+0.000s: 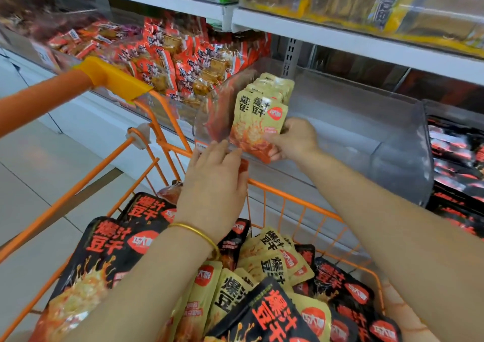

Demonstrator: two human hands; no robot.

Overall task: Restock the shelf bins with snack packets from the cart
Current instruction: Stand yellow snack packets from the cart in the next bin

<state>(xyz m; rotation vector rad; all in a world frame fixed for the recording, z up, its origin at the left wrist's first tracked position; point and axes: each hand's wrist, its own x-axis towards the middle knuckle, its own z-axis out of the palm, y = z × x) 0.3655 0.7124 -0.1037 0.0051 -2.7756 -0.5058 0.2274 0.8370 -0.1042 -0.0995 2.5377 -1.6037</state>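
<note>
My right hand [292,138] grips a stack of small yellow snack packets [258,116] and holds it upright inside the clear plastic shelf bin [353,121], against its left wall. My left hand [214,181] reaches to the bin's front lip with its fingers straight, touching the stack's lower edge; it holds nothing that I can see. Below my arms the orange cart [293,195] holds several yellow packets [277,260] and larger black packets [123,244] of the same brand.
The bin to the left is full of red-orange packets [167,58]. Black packets [458,158] fill the bin on the right. A white shelf edge [340,37] with yellow packs above it overhangs the bin. The cart's handle [112,77] crosses at left.
</note>
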